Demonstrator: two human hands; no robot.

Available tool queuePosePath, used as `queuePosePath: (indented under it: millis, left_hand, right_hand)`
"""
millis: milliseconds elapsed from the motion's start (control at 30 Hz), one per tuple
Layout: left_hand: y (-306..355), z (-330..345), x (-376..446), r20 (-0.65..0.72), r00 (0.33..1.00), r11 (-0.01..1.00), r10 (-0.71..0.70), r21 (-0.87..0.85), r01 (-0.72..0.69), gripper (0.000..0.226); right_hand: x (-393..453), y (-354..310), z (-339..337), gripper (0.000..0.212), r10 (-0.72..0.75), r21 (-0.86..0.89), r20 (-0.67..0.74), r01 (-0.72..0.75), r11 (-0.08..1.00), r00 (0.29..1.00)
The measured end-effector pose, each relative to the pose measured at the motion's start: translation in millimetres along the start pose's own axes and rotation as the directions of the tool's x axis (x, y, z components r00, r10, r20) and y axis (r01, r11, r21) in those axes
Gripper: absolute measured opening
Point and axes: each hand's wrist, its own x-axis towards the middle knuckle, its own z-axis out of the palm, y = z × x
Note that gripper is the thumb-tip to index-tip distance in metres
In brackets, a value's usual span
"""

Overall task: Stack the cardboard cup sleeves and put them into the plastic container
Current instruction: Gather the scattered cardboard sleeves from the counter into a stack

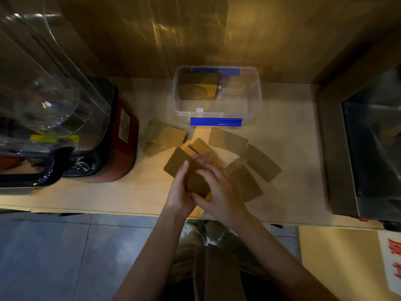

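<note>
Both my hands hold a small stack of brown cardboard cup sleeves [196, 181] just above the wooden counter [121, 192]. My left hand [181, 190] grips the stack's left side, my right hand [219, 190] covers its right side. Loose flat sleeves lie around: a pile at the left [165, 137], one behind the hands [226, 140], and others to the right [260, 162]. A clear plastic container [257, 101] with blue clips stands open at the back of the counter. A stack of sleeves [198, 86] lies in its left half.
A red-based blender [121, 135] with a clear jug stands at the left. A steel appliance [368, 148] stands at the right. A wooden wall rises behind the container. The counter's front edge runs just below my wrists, with tiled floor beneath.
</note>
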Motion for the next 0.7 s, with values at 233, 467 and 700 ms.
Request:
queuePosePath:
  millis: [233, 467, 700]
  left_hand:
    - [14, -27, 0, -0.052, 0.999, 0.993, 0.007, -0.119, -0.013, 0.059]
    - [29, -43, -6, -0.116, 0.993, 0.979, 0.011, -0.201, -0.034, 0.053]
    - [26, -47, -9, -0.205, 0.979, 0.978, -0.025, -0.208, -0.019, 0.028]
  right_hand:
    - [13, 7, 0, 0.035, 0.196, 0.328, 0.014, -0.189, 0.925, 0.981]
    - [40, 37, 30, 0.050, 0.192, -0.143, -0.009, -0.191, 0.971, 0.981]
    - [49, 42, 59, 0.068, 0.258, -0.402, 0.102, -0.197, 0.894, 0.961]
